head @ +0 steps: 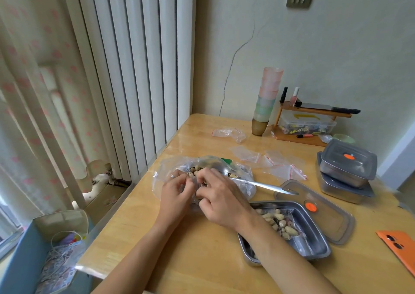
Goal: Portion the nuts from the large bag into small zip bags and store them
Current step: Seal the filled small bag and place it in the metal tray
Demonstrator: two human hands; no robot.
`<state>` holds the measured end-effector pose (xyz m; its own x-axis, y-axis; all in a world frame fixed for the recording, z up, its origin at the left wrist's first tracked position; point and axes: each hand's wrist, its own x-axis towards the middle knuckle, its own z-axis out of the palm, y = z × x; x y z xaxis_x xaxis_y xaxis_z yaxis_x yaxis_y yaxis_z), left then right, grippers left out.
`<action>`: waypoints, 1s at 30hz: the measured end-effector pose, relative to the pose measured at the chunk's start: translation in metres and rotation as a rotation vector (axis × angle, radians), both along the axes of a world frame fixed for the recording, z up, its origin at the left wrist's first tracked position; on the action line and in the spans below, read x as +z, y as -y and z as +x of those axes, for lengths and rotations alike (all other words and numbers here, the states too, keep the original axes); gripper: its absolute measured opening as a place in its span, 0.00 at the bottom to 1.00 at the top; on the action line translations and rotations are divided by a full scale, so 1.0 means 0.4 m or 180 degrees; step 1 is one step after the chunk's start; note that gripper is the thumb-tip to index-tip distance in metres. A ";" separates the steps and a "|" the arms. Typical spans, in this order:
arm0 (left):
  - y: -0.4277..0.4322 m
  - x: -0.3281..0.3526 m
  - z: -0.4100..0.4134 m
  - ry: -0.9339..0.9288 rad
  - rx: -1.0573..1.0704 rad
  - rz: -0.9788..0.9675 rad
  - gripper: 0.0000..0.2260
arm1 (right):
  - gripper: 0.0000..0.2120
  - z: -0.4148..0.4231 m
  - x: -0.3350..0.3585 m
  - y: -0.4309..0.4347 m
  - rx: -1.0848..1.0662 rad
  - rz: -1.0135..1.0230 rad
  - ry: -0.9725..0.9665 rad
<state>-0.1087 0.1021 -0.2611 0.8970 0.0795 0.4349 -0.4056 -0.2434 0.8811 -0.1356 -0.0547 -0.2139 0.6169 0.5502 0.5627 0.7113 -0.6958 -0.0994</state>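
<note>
A wooden counter (202,260) stands by a radiator (139,69). The left hand (175,192) and right hand (221,201) together pinch a small bag (194,199) at the large bag's (202,165) near edge. A filled bag (283,224) lies in the tray (314,246) beside the right wrist.

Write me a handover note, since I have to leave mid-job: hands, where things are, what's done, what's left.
Hands: the left hand and right hand both pinch a small bag in front of the large bag of nuts.
The spoon lies in the large bag, handle pointing right.
Done: one filled bag lies in the open steel tray; the lid sits beside it.
Left: finish this bag, fill the empty zip bags behind, store them, close the tray.
</note>
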 end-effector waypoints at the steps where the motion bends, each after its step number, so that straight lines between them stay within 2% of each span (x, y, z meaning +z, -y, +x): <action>1: -0.004 0.001 -0.001 -0.0093 -0.0032 -0.0102 0.13 | 0.06 -0.005 0.000 -0.003 0.0109 -0.0048 -0.0015; 4: -0.011 0.007 -0.003 -0.0272 -0.0034 -0.0310 0.13 | 0.07 -0.006 -0.009 0.003 0.0174 0.0119 -0.0253; 7: -0.009 0.009 -0.008 -0.0287 -0.0042 -0.0249 0.13 | 0.09 -0.004 -0.017 0.008 0.0016 0.0165 -0.0465; 15: -0.019 0.010 -0.004 -0.0480 -0.0229 -0.0380 0.13 | 0.10 -0.011 -0.012 -0.001 0.0226 0.0072 -0.0227; 19: -0.017 0.011 -0.007 -0.0450 -0.0235 -0.0423 0.14 | 0.09 -0.013 -0.016 -0.005 -0.0060 -0.0053 -0.0192; 22: -0.013 0.011 -0.009 -0.0246 -0.0056 -0.0321 0.13 | 0.14 -0.005 -0.019 -0.001 -0.0526 -0.0066 -0.0257; 24: -0.005 0.009 -0.008 0.0130 0.0098 0.0061 0.13 | 0.18 -0.001 -0.021 0.005 -0.0638 -0.0012 -0.0445; 27: 0.005 0.005 -0.010 0.0687 0.0238 0.0674 0.13 | 0.13 -0.002 -0.019 0.009 -0.0477 0.0111 -0.0780; 30: 0.000 0.012 -0.012 0.0883 0.0232 0.0818 0.09 | 0.08 0.000 -0.014 0.013 -0.0410 0.0376 -0.1020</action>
<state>-0.1136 0.1021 -0.2564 0.7384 -0.0044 0.6743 -0.5934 -0.4791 0.6467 -0.1358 -0.0600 -0.2196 0.8323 0.3993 0.3846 0.5382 -0.7482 -0.3880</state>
